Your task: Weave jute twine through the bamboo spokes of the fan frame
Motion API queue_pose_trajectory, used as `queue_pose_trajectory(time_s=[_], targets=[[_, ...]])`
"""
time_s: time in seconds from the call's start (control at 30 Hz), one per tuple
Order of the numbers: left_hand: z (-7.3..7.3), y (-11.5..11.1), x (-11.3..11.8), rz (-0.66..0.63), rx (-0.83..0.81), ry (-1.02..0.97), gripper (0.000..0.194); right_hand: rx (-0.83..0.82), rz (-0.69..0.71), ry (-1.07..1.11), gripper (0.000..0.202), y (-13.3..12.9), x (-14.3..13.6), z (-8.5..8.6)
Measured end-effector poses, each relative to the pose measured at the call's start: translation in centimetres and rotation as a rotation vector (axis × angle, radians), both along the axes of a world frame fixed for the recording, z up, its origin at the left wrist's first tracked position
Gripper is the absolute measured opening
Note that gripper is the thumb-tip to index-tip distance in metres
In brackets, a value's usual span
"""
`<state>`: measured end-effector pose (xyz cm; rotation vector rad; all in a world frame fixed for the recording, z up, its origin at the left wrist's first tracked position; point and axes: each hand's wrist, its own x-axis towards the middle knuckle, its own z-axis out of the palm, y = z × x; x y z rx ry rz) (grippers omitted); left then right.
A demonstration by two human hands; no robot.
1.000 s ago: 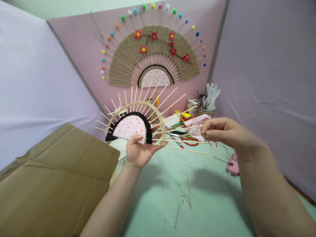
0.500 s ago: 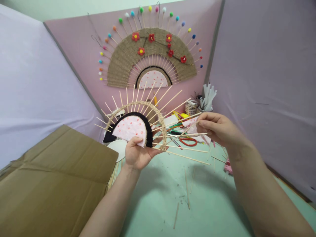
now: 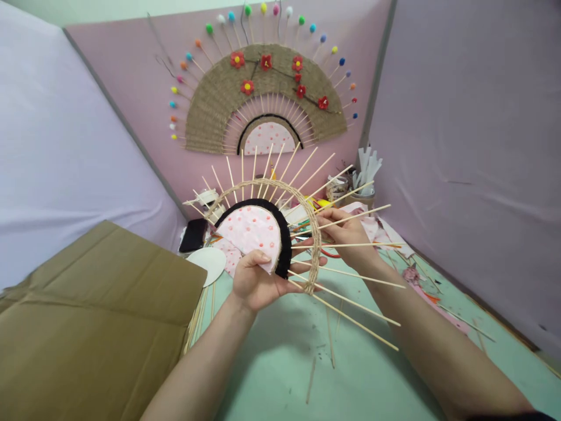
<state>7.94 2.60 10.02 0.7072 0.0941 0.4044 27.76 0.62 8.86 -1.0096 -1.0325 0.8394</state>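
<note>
A half-round piece [image 3: 252, 231] of pink dotted cloth with a black rim is held up over the table, thin sticks fanning out from it. Twisted twine [image 3: 314, 234] runs in an arc through the sticks. My left hand [image 3: 258, 280] grips the piece at its lower right, thumb on the cloth and fingers behind. Behind the sticks on the right, my right hand [image 3: 344, 234] has its fingers closed beside the twine arc; whatever it pinches is too small to make out.
A larger woven fan [image 3: 210, 99] with red flowers hangs on the pink back panel. Cardboard [image 3: 100, 316] covers the left side. A white disc [image 3: 208, 266], scissors, cloth scraps and a pot of white strips [image 3: 368, 169] lie or stand behind. Loose sticks lie on the green table [image 3: 280, 374].
My right hand has moved left, from the stick tips to beside the twine arc. The fan piece has shifted right and turned clockwise in my left hand. The view has shifted slightly.
</note>
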Motion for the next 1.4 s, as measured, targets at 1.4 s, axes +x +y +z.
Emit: queue_pose_trajectory(time_s=[1.4], targets=[[-0.1, 2.3, -1.8, -0.032, 0.055, -0.007, 0.058, 0.225, 0.044, 0.165, 0.015, -2.2, 5.7, 3.2]])
